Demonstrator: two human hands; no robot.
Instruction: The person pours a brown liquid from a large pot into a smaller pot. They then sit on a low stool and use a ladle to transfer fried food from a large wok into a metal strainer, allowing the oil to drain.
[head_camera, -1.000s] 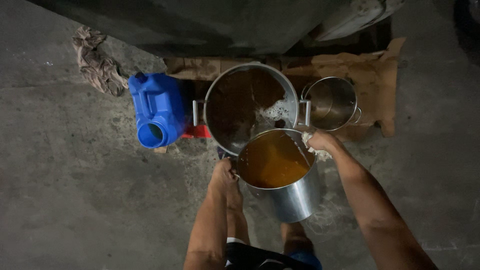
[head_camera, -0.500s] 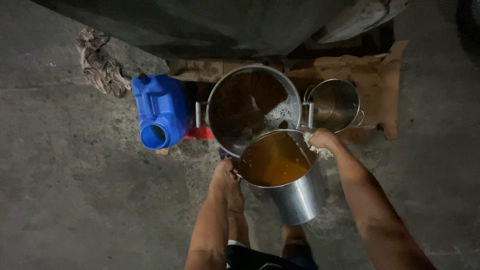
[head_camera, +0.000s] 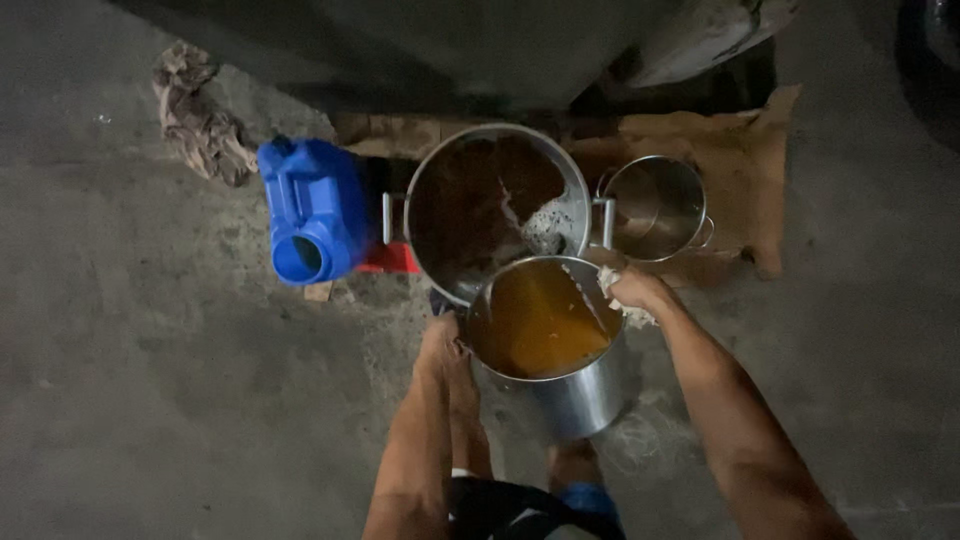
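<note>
Fingers of my left hand (head_camera: 447, 345): curled shut on the near-left rim of the steel pot (head_camera: 560, 395); the tips are hidden by the rim, so how deep they hook I cannot tell. Fingers of my right hand (head_camera: 640, 293): closed on the far-right rim through a whitish rag (head_camera: 622, 303) bunched under the palm.

Item, steel pot: held off the ground between both hands, tipped away from me, its far edge at or over the near rim of the large stockpot (head_camera: 497, 210). Filled most of the way with amber-brown liquid (head_camera: 537, 320).

Item, large stockpot: on the ground ahead, dark inside, a pale foamy patch at its right wall. A red object shows under its left side.

Item, small empty pot (head_camera: 655, 207): just right of the stockpot, on cardboard (head_camera: 755, 190).

Item, blue jerrycan (head_camera: 315, 208): lying on its side left of the stockpot, mouth open toward me. Crumpled cloth (head_camera: 200, 125) farther left on the concrete floor (head_camera: 150, 400).

Risks, as I judge them: the load looks heavy and both grips sit on a thin rim; the rag could slide and let the right side drop. Tilting unevenly could send liquid past the stockpot's rim onto the floor or my feet below.
</note>
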